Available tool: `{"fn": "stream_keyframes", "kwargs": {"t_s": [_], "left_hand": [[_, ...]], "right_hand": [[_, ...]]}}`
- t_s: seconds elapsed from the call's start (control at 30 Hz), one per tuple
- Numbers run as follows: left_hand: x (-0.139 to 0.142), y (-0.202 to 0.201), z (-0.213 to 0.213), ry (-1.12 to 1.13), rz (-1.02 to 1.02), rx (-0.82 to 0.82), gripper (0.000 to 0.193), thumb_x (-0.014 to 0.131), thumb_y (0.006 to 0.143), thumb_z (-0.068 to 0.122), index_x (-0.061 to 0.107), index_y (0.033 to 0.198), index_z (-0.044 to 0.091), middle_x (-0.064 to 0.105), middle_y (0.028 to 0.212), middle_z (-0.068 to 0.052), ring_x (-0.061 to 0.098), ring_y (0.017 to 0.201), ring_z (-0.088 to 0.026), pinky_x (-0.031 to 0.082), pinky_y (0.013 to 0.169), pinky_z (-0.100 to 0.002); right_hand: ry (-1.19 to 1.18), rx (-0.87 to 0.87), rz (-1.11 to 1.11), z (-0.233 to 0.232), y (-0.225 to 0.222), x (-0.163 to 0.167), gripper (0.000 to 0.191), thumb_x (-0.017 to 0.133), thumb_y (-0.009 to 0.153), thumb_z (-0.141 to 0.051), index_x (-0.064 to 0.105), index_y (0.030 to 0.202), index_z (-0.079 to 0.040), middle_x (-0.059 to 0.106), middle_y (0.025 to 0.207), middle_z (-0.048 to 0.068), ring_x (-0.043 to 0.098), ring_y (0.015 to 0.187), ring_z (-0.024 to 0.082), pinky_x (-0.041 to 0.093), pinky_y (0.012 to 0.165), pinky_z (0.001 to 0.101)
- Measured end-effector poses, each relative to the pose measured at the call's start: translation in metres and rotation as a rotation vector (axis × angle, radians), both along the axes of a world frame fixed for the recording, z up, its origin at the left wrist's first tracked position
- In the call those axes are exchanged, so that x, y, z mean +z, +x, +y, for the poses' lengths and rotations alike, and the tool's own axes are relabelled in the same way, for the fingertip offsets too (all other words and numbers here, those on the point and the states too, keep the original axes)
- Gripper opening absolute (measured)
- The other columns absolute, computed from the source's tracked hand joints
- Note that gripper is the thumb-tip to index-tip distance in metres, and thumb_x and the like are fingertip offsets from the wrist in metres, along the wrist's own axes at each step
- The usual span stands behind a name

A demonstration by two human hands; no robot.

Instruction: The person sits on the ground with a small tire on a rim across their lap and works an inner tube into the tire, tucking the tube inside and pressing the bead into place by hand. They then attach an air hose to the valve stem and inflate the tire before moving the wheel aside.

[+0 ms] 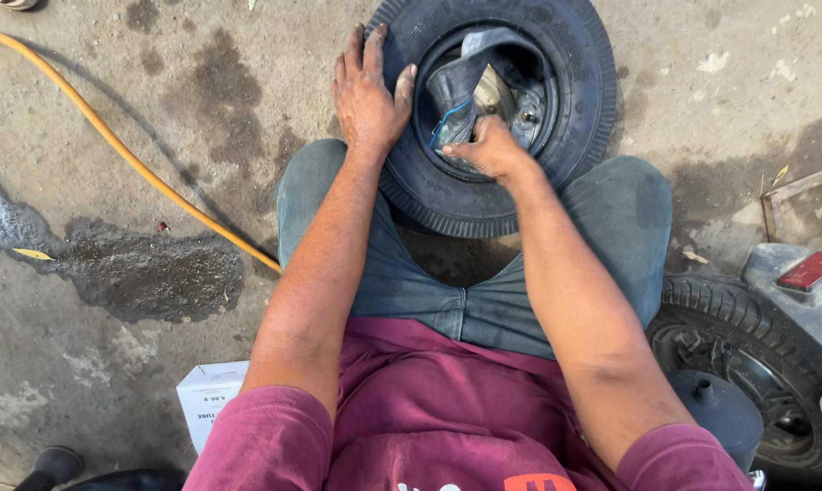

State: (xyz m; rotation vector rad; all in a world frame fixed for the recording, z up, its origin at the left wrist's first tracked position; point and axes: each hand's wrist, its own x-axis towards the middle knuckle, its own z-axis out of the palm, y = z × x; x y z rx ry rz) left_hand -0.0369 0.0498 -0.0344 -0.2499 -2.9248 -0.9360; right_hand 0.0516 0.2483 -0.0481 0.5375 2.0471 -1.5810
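Bracing the small tyre (493, 195) with a flat, spread left hand (367, 95); right hand (488, 147) is pinching the inner tube (465, 77), which should be tucked evenly, unkinked.

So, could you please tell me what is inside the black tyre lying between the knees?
A folded black inner tube fills the tyre, with metal rim showing beside it. The right hand covers the tube's lower part.

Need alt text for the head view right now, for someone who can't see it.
A person's left hand presses flat on a small black tyre lying on wet concrete, while the right hand tucks a black inner tube into it. A yellow hose runs at left; a mounted wheel sits at right.
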Motion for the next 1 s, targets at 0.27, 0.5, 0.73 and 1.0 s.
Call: {"fn": "stream_keyframes", "kwargs": {"t_s": [0.27,0.5,0.73,1.0], "left_hand": [[0.021,-0.010,-0.004,-0.246,-0.169,-0.042,0.084,0.073,0.073,0.045,0.049,0.149,0.017,0.029,0.164,-0.021,0.025,0.149,-0.046,0.018,0.116,-0.071],[0.059,0.026,-0.054,0.135,-0.261,0.003,0.094,0.077,0.077,0.039,0.034,0.160,0.030,0.018,0.172,-0.013,0.032,0.152,-0.042,0.037,0.114,-0.061],[0.066,0.049,-0.058,0.078,-0.441,-0.007,0.100,0.078,0.080,0.038,0.023,0.163,0.030,0.009,0.172,-0.018,0.036,0.145,-0.049,0.037,0.114,-0.059],[0.074,0.078,-0.062,0.019,-0.341,0.011,0.100,0.078,0.079,0.027,0.028,0.163,0.010,0.010,0.169,-0.030,0.030,0.146,-0.055,0.032,0.118,-0.058]], "right_hand": [[0.262,0.254,0.269,-0.015,-0.018,-0.016,0.042,0.076,0.089,-0.036,0.072,0.108,0.001,0.076,0.099,0.014,0.069,0.089,0.025,0.054,0.083,0.0419],[-0.040,0.007,-0.094,-0.033,-0.016,0.003,0.043,0.077,0.089,-0.022,0.069,0.117,0.010,0.073,0.106,0.020,0.069,0.088,0.030,0.057,0.078,0.0440],[0.082,0.105,-0.173,-0.043,-0.020,0.026,0.074,0.072,0.085,-0.056,0.069,0.117,0.011,0.075,0.115,0.025,0.071,0.102,0.036,0.055,0.089,0.0454],[0.948,0.567,0.202,-0.079,0.001,0.041,0.108,0.079,0.065,-0.078,0.067,0.118,0.016,0.068,0.121,0.038,0.066,0.120,0.046,0.052,0.103,0.0497]]}}
